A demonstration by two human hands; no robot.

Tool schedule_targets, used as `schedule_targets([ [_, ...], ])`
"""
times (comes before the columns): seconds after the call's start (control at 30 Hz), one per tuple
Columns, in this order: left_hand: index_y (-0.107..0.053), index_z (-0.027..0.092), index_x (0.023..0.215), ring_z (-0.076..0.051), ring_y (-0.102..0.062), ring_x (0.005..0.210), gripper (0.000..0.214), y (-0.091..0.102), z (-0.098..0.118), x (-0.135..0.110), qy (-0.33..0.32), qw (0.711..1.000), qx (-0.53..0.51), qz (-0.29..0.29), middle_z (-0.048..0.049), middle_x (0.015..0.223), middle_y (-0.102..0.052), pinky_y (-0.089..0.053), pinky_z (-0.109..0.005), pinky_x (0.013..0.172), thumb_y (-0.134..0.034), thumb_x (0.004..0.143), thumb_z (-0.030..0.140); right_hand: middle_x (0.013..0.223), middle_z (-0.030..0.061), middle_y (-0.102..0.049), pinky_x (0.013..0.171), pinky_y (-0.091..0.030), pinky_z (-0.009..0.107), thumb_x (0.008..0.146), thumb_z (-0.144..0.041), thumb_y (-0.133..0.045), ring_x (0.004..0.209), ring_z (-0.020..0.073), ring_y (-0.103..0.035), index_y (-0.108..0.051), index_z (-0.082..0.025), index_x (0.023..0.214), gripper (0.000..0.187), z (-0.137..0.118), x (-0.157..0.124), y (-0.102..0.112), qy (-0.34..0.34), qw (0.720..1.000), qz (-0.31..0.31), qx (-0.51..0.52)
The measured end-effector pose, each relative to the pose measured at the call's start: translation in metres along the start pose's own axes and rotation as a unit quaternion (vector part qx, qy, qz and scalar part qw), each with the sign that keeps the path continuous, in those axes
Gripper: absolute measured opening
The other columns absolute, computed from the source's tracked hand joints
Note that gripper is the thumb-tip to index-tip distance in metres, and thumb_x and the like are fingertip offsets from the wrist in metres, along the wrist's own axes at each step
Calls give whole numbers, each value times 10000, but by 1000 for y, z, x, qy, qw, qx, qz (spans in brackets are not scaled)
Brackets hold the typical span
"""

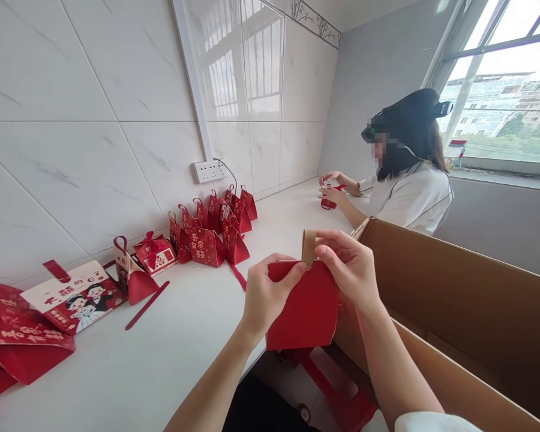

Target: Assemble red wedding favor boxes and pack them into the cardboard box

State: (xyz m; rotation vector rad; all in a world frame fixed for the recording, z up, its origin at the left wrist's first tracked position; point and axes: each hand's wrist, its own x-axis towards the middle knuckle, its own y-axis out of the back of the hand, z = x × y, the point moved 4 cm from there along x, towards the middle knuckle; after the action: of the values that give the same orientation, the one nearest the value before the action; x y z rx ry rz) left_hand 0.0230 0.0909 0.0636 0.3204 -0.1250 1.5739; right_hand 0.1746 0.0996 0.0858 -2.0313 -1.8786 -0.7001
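While it's held, the box (302,312) points strap (308,247) upward.

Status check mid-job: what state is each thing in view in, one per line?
Red box: held up off the table, plain side showing
Strap: looped, standing above the box's top
Left hand: closed on the box
Right hand: curled at the strap; firmness of grip unclear
Carton: open-topped
Red strip: lying on the table
Socket: cable plugged in

Left hand (266,291), its fingertips out of sight behind the red box (303,315)
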Motion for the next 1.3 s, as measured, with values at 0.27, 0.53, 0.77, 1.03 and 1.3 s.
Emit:
schedule_targets([
  [0.27,-691,192,716,-123,-629,660,227,8,4,0,24,1000,-10,15,7,675,-677,-491,-180,578,-680,743,416,771,22,-676,465,-455,197,830,-371,-607,604,130,-599,-682,-205,873,187,6,-18,-3,-40,995,-73,-49],
  [0.53,-706,199,726,-112,-628,672,206,4,6,-2,29,999,0,-12,13,679,-681,-486,-160,585,-653,767,394,622,-2,-605,438,-392,183,800,-303,-583,516,97,-514,-655,-164,690,191,2,-16,-4,-73,992,-91,-40],
  [0.77,-679,185,759,-131,-631,632,170,3,0,-1,53,998,-21,-39,1,679,-676,-483,-182,530,-698,710,347,648,5,-631,426,-393,183,796,-305,-583,527,106,-541,-667,-170,699,186,2,-18,-5,-82,993,-66,-45],
  [1.03,-685,192,762,-147,-659,660,175,1,-4,-1,49,997,-43,-47,-7,699,-693,-509,-199,550,-692,728,364,649,5,-635,431,-400,184,805,-316,-582,535,110,-549,-672,-174,710,193,3,-19,-3,-84,993,-70,-51],
  [1.3,-706,195,787,-148,-664,720,174,-1,-1,-5,43,998,-16,-34,-11,745,-707,-533,-195,614,-697,732,360,621,-9,-620,441,-395,175,822,-297,-573,525,97,-524,-656,-179,698,190,6,-19,0,-83,991,-89,-56],
])
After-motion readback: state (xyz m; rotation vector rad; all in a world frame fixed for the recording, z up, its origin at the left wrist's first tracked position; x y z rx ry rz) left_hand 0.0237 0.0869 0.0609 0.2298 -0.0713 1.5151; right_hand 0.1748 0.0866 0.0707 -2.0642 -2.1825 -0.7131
